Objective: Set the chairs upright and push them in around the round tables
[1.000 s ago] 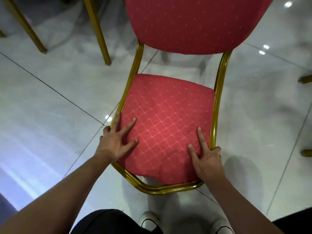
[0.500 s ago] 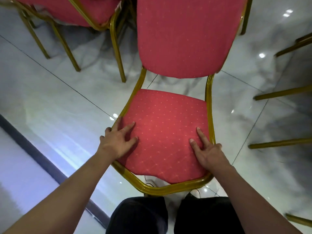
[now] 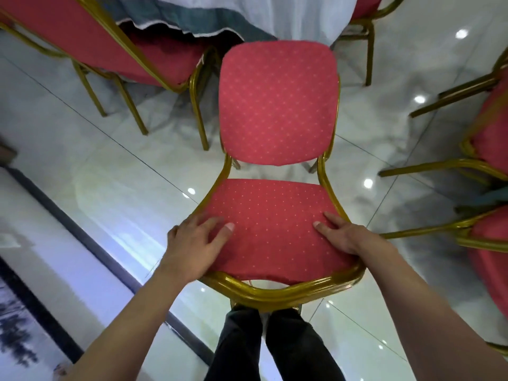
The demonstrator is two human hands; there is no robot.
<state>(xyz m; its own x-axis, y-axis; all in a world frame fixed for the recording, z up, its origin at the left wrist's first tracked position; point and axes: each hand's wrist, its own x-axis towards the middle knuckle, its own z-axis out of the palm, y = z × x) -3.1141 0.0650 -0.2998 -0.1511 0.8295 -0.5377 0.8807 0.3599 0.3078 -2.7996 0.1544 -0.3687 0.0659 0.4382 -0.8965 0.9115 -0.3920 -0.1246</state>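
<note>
A red padded chair [image 3: 275,215] with a gold metal frame stands upright right in front of me, its backrest towards the table. My left hand [image 3: 192,243] grips the left side of the seat, fingers on the cushion. My right hand [image 3: 343,235] grips the right side of the seat at the frame. Beyond the backrest hangs the white cloth of the round table [image 3: 288,15], with a grey-green underskirt.
Another red chair [image 3: 110,48] sits at the table at upper left. A third chair [image 3: 365,20] shows at upper right. Tipped chairs [image 3: 489,149] lie at the right edge, legs pointing left. The floor is glossy marble tile with a dark border strip [image 3: 82,243].
The view has lifted and the chair now stands farther from me, nearer the table; the tablecloth has come into sight. Both hands keep their hold on the seat.
</note>
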